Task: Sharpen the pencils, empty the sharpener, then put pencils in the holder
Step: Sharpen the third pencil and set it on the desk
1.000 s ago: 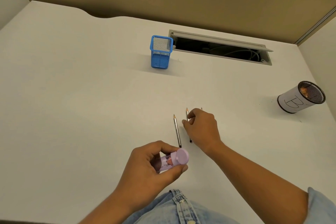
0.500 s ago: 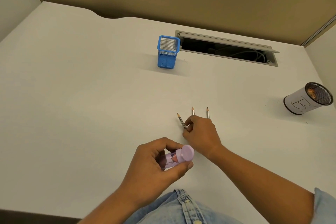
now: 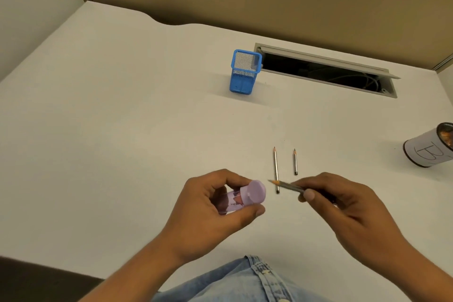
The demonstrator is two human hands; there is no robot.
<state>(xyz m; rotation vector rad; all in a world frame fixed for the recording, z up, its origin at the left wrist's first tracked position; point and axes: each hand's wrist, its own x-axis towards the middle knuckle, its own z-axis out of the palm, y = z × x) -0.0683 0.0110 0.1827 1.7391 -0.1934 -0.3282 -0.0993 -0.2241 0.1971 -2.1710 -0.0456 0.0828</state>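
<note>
My left hand grips a lilac pencil sharpener with a clear body, its cap end facing right. My right hand pinches a grey pencil above the desk, its tip aimed left at the sharpener with a small gap between them. Two more pencils lie on the white desk just beyond: a longer pencil and a shorter pencil, tips pointing away from me. A blue mesh pencil holder stands upright farther back.
A white cup marked "B" with dark contents stands at the right edge. An open cable slot runs along the back of the desk, right of the holder. A beige partition rises behind. My denim shirt shows at the bottom.
My right hand has lifted one pencil off the desk and swung its tip toward the sharpener. Two pencils stay on the desk. The view has shifted left.
</note>
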